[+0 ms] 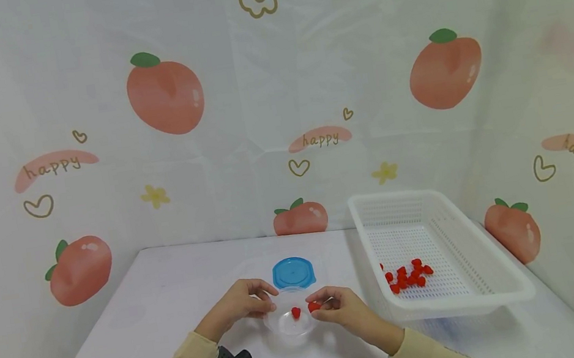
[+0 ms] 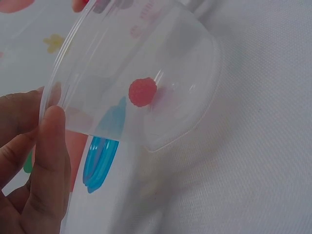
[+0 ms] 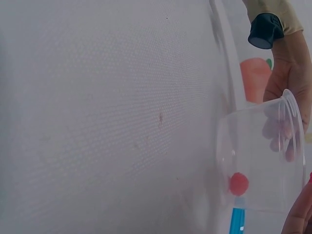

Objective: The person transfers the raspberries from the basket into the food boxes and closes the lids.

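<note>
A clear plastic container [image 1: 289, 328] stands on the table in front of me. My left hand [image 1: 243, 304] pinches its rim on the left; the left wrist view shows the thumb and fingers on either side of the wall. One red raspberry [image 2: 143, 92] lies inside on the bottom. Over the container's right edge, my right hand [image 1: 350, 313] holds a second raspberry [image 1: 314, 306] between thumb and fingers. In the right wrist view only a bit of that hand shows at the lower right edge.
Just behind the container lies a blue lid [image 1: 293, 273]. A white perforated basket [image 1: 467, 302] stands on the right, with several raspberries [image 1: 413, 276] in its near left part. A printed curtain hangs behind the white table [image 1: 183, 268].
</note>
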